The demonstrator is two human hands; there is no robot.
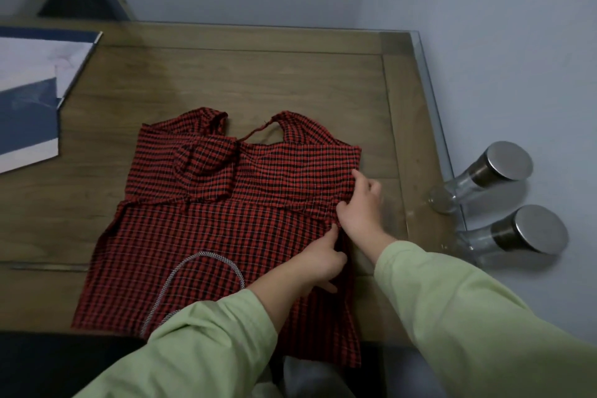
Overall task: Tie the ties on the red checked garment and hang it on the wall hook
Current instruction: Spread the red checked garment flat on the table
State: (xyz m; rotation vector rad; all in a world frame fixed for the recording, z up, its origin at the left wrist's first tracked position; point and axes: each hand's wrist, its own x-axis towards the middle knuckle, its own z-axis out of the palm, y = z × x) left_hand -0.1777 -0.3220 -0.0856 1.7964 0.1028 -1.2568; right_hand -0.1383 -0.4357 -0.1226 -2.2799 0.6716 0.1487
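The red checked garment point(226, 213) lies spread flat on the wooden table point(258, 81), shoulder straps toward the far wall, hem hanging over the near edge. A thin red strap point(258, 132) bridges the neckline. At the garment's right side seam, near the waist, my left hand point(318, 260) pinches the cloth with thumb and fingers. My right hand point(361, 207) sits just beyond it, fingers curled into a fold of the same edge. Any tie between the fingers is hidden. No wall hook is in view.
A grey-white braided cord point(206, 260) loops over the garment's lower part. Blue and white paper bags point(29, 97) lie at the table's left. Two glass jars with metal lids point(508, 160) point(539, 229) stand beside the table's right edge, against the wall.
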